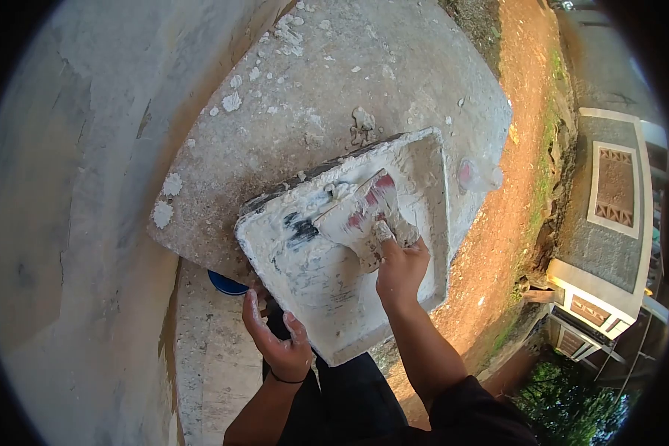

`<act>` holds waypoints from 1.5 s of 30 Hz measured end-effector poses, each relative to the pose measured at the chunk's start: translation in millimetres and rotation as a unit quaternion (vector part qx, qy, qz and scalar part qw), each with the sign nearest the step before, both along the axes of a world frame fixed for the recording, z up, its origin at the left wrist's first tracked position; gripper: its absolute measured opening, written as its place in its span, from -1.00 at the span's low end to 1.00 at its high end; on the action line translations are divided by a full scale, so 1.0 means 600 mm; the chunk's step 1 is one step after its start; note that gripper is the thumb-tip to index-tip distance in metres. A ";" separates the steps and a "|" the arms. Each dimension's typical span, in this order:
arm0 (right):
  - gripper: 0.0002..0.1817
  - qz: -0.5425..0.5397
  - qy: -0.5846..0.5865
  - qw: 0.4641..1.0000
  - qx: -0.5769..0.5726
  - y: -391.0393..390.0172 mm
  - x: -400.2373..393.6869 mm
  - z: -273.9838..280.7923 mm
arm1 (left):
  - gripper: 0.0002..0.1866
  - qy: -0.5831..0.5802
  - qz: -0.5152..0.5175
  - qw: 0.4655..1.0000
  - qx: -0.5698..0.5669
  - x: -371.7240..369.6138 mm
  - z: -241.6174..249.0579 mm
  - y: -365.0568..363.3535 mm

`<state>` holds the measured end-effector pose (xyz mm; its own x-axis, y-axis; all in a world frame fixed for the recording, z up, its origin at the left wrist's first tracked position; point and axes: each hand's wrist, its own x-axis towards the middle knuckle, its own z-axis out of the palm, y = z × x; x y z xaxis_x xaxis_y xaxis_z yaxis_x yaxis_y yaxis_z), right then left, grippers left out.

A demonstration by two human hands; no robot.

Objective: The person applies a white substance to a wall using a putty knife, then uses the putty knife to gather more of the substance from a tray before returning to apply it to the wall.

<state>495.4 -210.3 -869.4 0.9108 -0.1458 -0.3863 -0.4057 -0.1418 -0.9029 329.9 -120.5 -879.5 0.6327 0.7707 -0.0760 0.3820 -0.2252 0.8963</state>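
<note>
A rectangular tray (442,215) coated with white paste stands at a slant in front of me. My right hand (404,271) is closed around the handle of a wide scraper (360,212), smeared with paste and showing red patches. The scraper's blade lies over the paste inside the tray. Just outside the tray's near left wall is my left hand (279,338), its paste-flecked fingers apart and holding nothing. A dark band circles the left wrist.
The tray rests on a concrete slab (312,89) spotted with dried paste. A plastered wall (89,186) rises at the left. Partly hidden near my left hand is a blue object (227,284). A clear plastic item (479,176) lies at the slab's right edge. Buildings (609,186) stand beyond the dirt ground.
</note>
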 end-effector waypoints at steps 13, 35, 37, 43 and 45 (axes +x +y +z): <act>-0.66 0.164 -0.002 0.950 -0.264 -0.050 0.064 0.069 | -0.33 -0.025 -0.003 1.000 -0.005 -0.003 0.002 0.013; -0.59 0.613 -0.437 0.552 -0.358 -0.036 0.056 0.045 | -0.37 -0.025 -0.026 0.999 -0.021 0.000 0.000 0.008; -0.56 0.623 -0.448 0.552 -0.326 -0.040 0.051 0.063 | -0.37 -0.008 -0.036 0.999 -0.017 -0.004 0.003 0.010; -0.57 0.588 -0.445 0.563 -0.373 -0.015 0.077 0.049 | -0.36 -0.003 -0.040 0.999 -0.020 -0.006 -0.003 0.006; -0.57 0.613 -0.438 0.558 -0.347 -0.030 0.066 0.036 | -0.37 -0.010 -0.041 0.999 -0.022 -0.006 -0.005 0.008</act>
